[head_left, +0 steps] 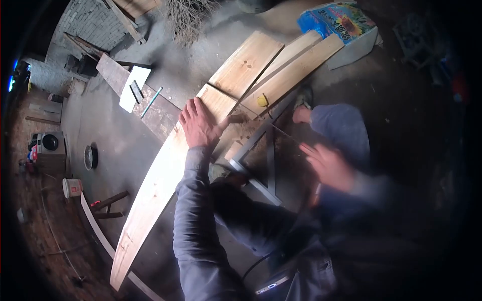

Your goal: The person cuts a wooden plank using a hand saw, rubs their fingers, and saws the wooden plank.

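My left hand (200,124) lies on a long pale wooden board (159,175), fingers spread over its edge and thumb out to the right. A narrow dark line crosses the wood just beyond the fingers. From that line a thin blade of a hand saw (285,132), seen edge-on, runs towards my right hand (329,168). Motion blurs this hand; its fingers look closed around the saw's handle, which is mostly hidden. A yellow round object (262,101), perhaps a tape measure, rests near the blade.
Beneath the board stands a grey metal frame (251,145). Other planks (306,67) lean beyond, by a colourful printed sack (346,27). On a dark plank (115,75) lie a white sheet (131,100) and a teal pencil-like stick (151,102). A white bucket (73,187) stands left.
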Demonstrator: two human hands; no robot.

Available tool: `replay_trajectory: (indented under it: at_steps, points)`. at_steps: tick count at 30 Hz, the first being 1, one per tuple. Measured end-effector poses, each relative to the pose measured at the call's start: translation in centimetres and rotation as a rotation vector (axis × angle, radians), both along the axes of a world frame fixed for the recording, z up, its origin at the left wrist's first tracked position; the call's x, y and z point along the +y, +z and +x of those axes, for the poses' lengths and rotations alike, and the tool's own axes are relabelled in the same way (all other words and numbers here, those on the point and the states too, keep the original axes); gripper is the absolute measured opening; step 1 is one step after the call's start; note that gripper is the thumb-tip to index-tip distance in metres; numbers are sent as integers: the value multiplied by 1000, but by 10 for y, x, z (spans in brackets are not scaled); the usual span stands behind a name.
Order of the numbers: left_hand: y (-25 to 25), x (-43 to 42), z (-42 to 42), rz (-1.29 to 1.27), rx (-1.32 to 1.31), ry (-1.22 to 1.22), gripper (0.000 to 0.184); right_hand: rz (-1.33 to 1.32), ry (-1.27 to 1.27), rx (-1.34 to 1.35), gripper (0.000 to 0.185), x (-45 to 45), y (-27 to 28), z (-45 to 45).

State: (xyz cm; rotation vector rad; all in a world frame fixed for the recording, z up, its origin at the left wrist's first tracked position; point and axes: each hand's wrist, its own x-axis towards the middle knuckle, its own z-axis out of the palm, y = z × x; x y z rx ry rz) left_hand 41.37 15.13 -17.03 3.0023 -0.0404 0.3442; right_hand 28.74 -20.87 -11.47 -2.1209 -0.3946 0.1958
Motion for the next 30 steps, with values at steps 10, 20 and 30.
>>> replay_trajectory:
  at_steps: [10, 20, 30]
  points:
    - [-6, 3, -1, 32, -86, -13, 112, 22, -30, -83, 27, 136, -74, 141]
    - [-2, 2, -3, 27, -68, -18, 110, 28, 6, -19, 17, 14, -15, 7]
    - [-6, 1, -2, 18, -73, -10, 112, 20, -9, -13, 28, 123, -69, 128]
